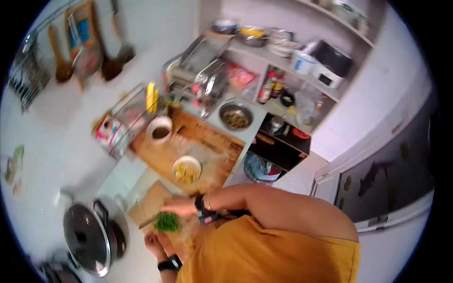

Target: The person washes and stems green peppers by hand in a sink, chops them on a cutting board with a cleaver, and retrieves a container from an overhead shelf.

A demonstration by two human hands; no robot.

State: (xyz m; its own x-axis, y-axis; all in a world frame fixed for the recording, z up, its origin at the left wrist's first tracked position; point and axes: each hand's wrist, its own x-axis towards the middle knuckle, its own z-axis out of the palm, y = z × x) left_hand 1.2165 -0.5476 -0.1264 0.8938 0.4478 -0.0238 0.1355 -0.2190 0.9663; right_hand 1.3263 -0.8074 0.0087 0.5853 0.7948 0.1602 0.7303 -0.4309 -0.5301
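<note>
Finely chopped green herbs (pixel 168 221) lie in a heap on a wooden cutting board (pixel 150 203). Over the far side of the heap, my right hand (pixel 180 206) is closed on a knife (pixel 147 223), whose dark, narrow blade shows to the left of the greens. My left hand (pixel 154 243) is beside the near edge of the heap with its fingers curled in. Whether anything is inside those fingers is too small and blurred to see. Both wrists wear dark bands.
A large lidded pot (pixel 89 238) stands to the left. Beyond the board are a white bowl with yellowish pieces (pixel 187 170), a bowl of dark liquid (pixel 159 129) and a metal bowl (pixel 235 116). A wire rack (pixel 134 111) lines the wall, under hanging utensils (pixel 60 66).
</note>
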